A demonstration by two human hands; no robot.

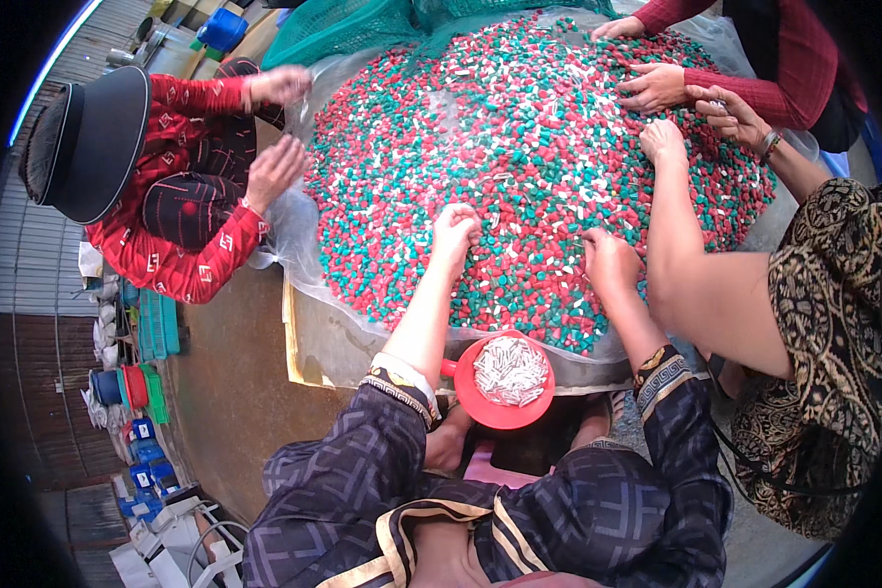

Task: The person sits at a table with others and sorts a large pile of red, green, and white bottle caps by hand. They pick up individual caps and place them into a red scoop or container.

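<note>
Before me spreads a wide, low pile (529,284) of small red, green and white pieces on clear plastic sheeting (289,220). My left hand (455,233) rests over the pile's near middle with its fingers curled in; what they hold, if anything, is hidden. To its right, my right hand (612,263) reaches down to the pieces with thumb and fingertips drawn together. Anything in that pinch is too small to name. Between my forearms, at the pile's near edge, stands a red mug (500,418) with its handle to the left, filled with short white sticks (512,370).
A person in a dark visor (118,137) sits at the left, hands by the pile. At the right are a maroon sleeve (755,103) and a patterned sleeve (833,265) of others reaching in. Green netting (348,29) lies at the far edge; crates (157,323) stand left.
</note>
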